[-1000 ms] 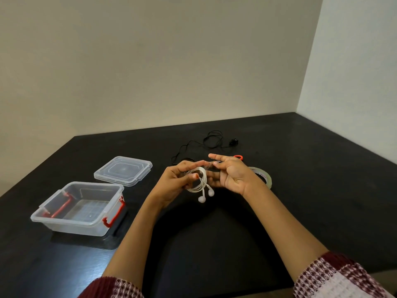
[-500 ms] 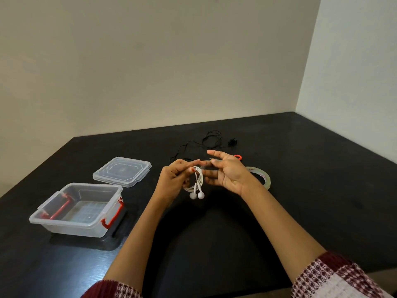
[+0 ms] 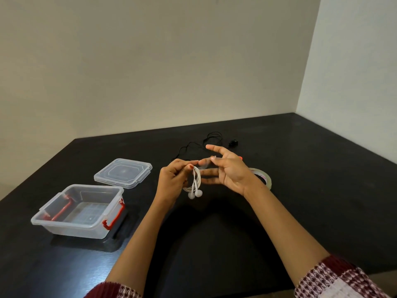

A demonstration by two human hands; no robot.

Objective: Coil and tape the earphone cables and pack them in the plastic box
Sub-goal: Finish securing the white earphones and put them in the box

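Note:
My left hand (image 3: pixel 171 179) pinches a coil of white earphones (image 3: pixel 196 181) above the black table; the two earbuds hang below the coil. My right hand (image 3: pixel 232 173) is close on the right, fingers spread, its thumb and fingertip holding what looks like a short strip of clear tape (image 3: pixel 205 164) against the top of the coil. A loose black earphone cable (image 3: pixel 212 136) lies on the table behind my hands. The clear plastic box (image 3: pixel 64 224) with red latches stands open at the left with no cables in it.
The box lid (image 3: pixel 122 172) lies flat behind the box. A roll of clear tape (image 3: pixel 265 178) rests on the table just right of my right wrist. A small orange item (image 3: pixel 240 157) peeks out behind my right hand. Walls close off the back and the right.
The white coil has turned edge-on in my left hand, and the earbuds now hang together. My right fingertips have closed in on the top of the coil.

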